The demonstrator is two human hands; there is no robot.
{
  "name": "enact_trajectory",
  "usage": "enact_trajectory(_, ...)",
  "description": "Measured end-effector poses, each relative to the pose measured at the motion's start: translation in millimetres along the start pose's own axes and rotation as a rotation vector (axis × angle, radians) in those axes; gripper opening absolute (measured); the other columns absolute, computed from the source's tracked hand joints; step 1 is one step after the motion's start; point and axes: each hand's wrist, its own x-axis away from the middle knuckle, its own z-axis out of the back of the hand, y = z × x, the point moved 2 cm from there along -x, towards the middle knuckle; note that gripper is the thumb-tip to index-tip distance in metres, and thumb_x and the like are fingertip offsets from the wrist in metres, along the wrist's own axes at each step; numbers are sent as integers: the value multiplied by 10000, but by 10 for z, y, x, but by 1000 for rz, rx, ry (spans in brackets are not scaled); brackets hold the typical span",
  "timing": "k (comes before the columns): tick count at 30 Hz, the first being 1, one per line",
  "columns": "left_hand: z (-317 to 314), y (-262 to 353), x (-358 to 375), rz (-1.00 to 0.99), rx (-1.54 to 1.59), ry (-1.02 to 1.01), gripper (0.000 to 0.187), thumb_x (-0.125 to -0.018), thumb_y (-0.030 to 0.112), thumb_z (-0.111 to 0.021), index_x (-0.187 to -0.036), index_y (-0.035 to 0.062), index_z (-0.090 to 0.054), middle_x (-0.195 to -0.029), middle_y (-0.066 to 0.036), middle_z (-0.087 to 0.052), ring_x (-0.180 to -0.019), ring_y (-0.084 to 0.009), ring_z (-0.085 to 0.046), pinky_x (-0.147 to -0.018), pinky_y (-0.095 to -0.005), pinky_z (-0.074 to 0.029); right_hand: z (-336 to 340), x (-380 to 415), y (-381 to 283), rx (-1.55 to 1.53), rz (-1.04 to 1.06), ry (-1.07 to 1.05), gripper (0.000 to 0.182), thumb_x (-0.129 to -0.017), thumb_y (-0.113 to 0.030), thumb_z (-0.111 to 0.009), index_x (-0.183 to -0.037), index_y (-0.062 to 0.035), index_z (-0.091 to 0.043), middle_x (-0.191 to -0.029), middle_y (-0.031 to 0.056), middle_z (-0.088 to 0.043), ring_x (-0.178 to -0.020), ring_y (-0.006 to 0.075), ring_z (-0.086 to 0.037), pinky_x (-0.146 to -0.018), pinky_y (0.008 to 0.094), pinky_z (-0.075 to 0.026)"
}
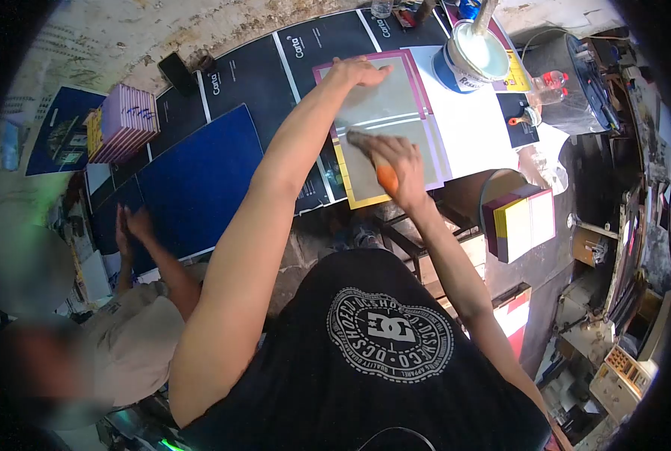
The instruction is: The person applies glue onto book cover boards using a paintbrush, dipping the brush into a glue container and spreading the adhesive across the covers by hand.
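Black-shirted worker's right hand (pixel 397 161) grips an orange-handled brush (pixel 373 159), its bristles on a grey sheet (pixel 384 113) near the tabletop's right edge, while the left hand (pixel 360 71) lies flat and open, pinning the sheet's far edge. Spreading appears under way; reloading likely means reaching the paint can (pixel 476 51) beyond. Leftward, a co-worker's hands (pixel 128 225) press a blue board (pixel 200 177).

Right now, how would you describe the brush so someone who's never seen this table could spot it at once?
Start at the long table covered in dark printed sheets, then find the grey sheet with a purple and yellow border that the left hand presses flat. The brush lies on it in the right hand, the only thing there with an orange handle.
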Motion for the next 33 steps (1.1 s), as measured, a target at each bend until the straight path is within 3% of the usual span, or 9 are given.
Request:
enact_trajectory(3,-36,15,-9,2,-21,-5,758,-948,656,-118,-1478,179,-376,-1608,-65,-130,-1486,-275,-99,-1163,-620,-28,-572,184,137,27,-2,-232,369,-788,-157,-591,-1152,-155,-652,-1088,102,-646,-992,277,-600,-830,412,-457)
enact_trajectory(4,-9,31,38,9,-26,1,754,-949,655,-119,-1479,184,-376,-1609,-61,-131,-1486,-272,-100,-1162,-621,-27,-681,398,56,85,105,-146,350,-799,-151,-599,-1145,-170,-647,-1040,86,-648,-946,255,-616,-812,379,-476)
enact_trajectory(9,-71,-31,-23,-32,-9,18,767,-945,675,-133,-1472,179,-385,-1600,-118,-141,-1476,-317,-127,-1156,-634,-44,-258,827,-321,50,109,-317,374,-820,-124,-563,-1184,-187,-626,-1060,58,-647,-944,233,-609,-790,373,-470)
enact_trajectory(12,-49,-19,22,-37,-2,19,761,-946,671,-137,-1470,182,-391,-1601,-119,-137,-1477,-318,-122,-1156,-634,-38,198,565,-398,55,97,-228,376,-827,-131,-561,-1198,-156,-616,-1106,51,-644,-961,226,-604,-807,369,-470)
enact_trajectory(18,-44,-50,16,-17,-18,50,802,-921,708,-134,-1462,183,-408,-1600,-93,-164,-1478,-293,-142,-1153,-627,-76,-139,1033,-346,213,266,-524,399,-840,-161,-578,-1239,-159,-603,-1135,15,-652,-992,196,-597,-790,340,-447)
enact_trajectory(23,-76,-38,32,-15,-29,57,825,-911,724,-125,-1449,178,-431,-1595,-64,-202,-1474,-256,-177,-1145,-615,-124,177,780,-389,103,257,-285,444,-834,-180,-585,-1279,-171,-592,-1109,-6,-670,-954,195,-596,-787,332,-432)
enact_trajectory(26,-78,-34,27,3,-13,36,827,-911,725,-121,-1443,179,-442,-1595,-53,-203,-1474,-240,-177,-1147,-615,-118,175,490,-273,56,110,-197,466,-774,-151,-603,-1237,-100,-619,-1196,63,-655,-973,264,-607,-819,375,-439)
enact_trajectory(30,-68,-55,-76,-11,-12,28,827,-905,730,-130,-1455,184,-421,-1603,-54,-170,-1477,-262,-158,-1149,-621,-94,-456,920,-239,191,270,-271,462,-762,-133,-595,-1223,-109,-623,-1120,69,-660,-1001,238,-590,-821,345,-451)
enact_trajectory(33,-34,-13,61,3,0,-18,824,-901,731,-142,-1486,195,-364,-1609,-66,-136,-1480,-278,-134,-1153,-623,-68,-84,972,-580,-1,215,-468,426,-782,-130,-573,-1202,-106,-637,-1105,63,-663,-982,229,-608,-826,341,-459)
